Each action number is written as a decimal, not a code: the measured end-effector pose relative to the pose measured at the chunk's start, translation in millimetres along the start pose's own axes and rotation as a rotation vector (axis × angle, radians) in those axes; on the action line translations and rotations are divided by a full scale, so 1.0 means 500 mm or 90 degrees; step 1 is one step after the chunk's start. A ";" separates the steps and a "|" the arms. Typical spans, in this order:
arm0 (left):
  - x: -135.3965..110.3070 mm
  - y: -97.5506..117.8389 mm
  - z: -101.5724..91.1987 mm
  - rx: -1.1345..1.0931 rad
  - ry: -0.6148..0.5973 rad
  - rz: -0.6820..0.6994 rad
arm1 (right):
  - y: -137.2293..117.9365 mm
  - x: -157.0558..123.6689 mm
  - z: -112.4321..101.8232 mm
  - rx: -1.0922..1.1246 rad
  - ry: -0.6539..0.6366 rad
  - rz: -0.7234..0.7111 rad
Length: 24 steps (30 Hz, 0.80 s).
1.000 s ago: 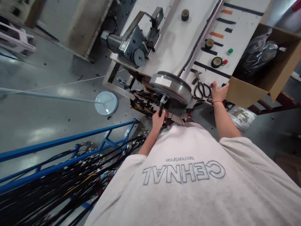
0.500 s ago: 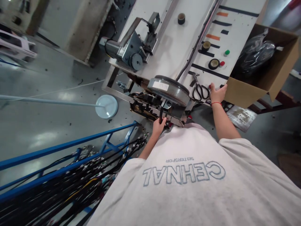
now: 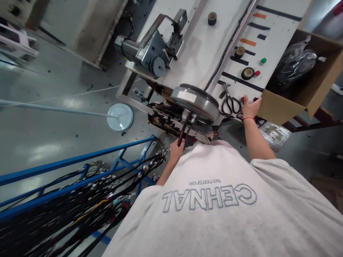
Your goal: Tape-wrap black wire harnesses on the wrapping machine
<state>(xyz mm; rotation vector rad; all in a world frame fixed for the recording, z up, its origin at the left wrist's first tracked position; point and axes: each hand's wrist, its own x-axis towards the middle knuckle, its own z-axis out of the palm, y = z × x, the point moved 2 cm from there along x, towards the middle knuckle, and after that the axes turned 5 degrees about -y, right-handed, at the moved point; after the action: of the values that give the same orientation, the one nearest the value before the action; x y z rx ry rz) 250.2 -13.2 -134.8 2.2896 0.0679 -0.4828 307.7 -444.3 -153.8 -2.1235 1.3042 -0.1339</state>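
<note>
My left hand [image 3: 177, 149] is closed around the lower end of a black rod-like piece [image 3: 183, 130], whose upper end reaches the machine at the table's near edge. Right above it is the machine's round metal drum [image 3: 197, 101] with a white label. My right hand [image 3: 251, 107] rests at the table's near right corner, thumb and fingers apart, holding nothing I can see. Its thumb lies beside a red button [image 3: 242, 99]. Just left of that hand, black-handled scissors [image 3: 229, 104] lie on the white table [image 3: 203, 53].
Tape rolls [image 3: 248, 73], a green button [image 3: 263, 61] and tape strips are on the tabletop. A motor unit [image 3: 152, 57] is mounted at left. A cardboard box [image 3: 281, 107] with bagged items stands right. A blue rack [image 3: 80, 162] of black cables and a round pale-blue base [image 3: 120, 117] are left.
My left hand has moved slightly left and down, and more of the black piece now shows, slanting out from the machine. My right hand stays at the corner. The view has shifted a little.
</note>
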 end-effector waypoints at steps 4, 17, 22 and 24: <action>0.020 0.045 -0.006 -0.006 0.011 0.037 | -0.006 -0.007 -0.005 -0.008 -0.004 -0.004; 0.082 0.109 0.011 -0.001 -0.037 0.046 | -0.004 -0.006 -0.008 0.028 0.004 0.009; 0.080 0.089 0.000 -0.003 -0.048 0.014 | -0.006 -0.007 -0.010 0.028 -0.001 0.009; 0.077 0.082 -0.009 -0.011 -0.053 0.017 | -0.005 -0.007 -0.010 0.029 0.002 0.011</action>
<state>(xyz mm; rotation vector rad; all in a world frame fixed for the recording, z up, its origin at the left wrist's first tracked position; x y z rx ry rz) 295.2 -42.3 -117.6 2.2478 0.0008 -0.5614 306.1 -443.0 -147.6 -2.0742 1.3090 -0.1584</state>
